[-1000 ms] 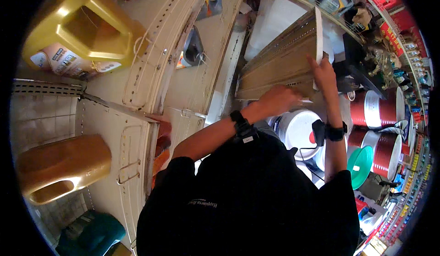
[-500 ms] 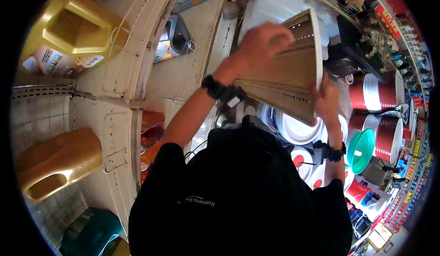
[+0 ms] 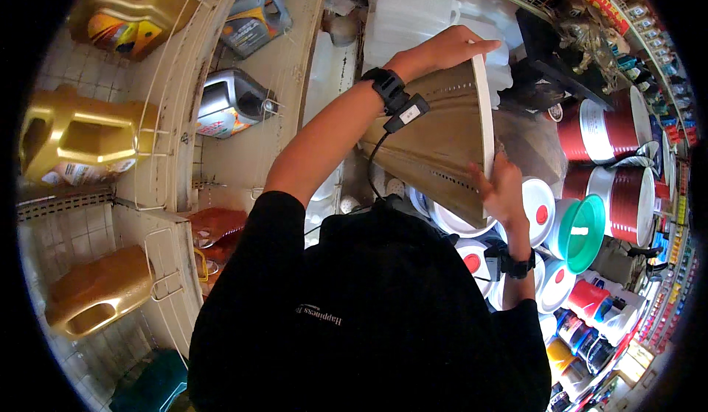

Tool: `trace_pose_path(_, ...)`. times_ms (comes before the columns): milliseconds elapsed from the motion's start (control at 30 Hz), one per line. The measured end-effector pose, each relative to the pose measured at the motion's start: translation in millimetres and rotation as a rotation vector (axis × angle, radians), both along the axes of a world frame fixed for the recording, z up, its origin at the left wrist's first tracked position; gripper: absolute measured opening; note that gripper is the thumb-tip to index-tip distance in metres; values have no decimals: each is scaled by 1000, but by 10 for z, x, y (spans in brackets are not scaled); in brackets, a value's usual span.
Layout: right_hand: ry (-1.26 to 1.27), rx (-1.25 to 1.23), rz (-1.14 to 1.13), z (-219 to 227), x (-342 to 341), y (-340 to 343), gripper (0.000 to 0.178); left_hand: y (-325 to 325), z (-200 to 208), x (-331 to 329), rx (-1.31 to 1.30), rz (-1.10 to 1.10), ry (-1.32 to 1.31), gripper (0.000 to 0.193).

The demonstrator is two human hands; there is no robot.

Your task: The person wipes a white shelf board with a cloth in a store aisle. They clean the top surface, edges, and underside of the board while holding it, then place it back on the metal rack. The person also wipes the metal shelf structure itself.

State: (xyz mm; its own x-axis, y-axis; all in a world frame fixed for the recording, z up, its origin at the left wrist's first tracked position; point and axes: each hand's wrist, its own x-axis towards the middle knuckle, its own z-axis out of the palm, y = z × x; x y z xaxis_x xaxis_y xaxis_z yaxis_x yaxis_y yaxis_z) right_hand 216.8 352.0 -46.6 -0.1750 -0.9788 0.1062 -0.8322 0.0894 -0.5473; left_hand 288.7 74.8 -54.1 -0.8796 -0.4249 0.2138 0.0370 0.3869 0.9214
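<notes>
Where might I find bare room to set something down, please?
The beige shelf looks bare between the silver jug and the red containers; a smaller patch separates silver jug from grey jug. Right of the board is crowded: white-lidded buckets, a green basin and red drums stand close together.

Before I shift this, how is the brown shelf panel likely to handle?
The shelf panel is probably stiff: its pale edge shows no sag between left hand and right hand. It may tip, since both hands are at that one end.
</notes>
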Motion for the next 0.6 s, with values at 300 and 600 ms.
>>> trace_pose_path(300, 48, 29, -5, 77, -481, -549, 45, -336, -235, -482, -91, 609, 239, 41)
trace_pose_path(600, 379, -137, 300, 461, -1006, -1546, 56, -731, -145, 264, -179, 1135, 348, 40)
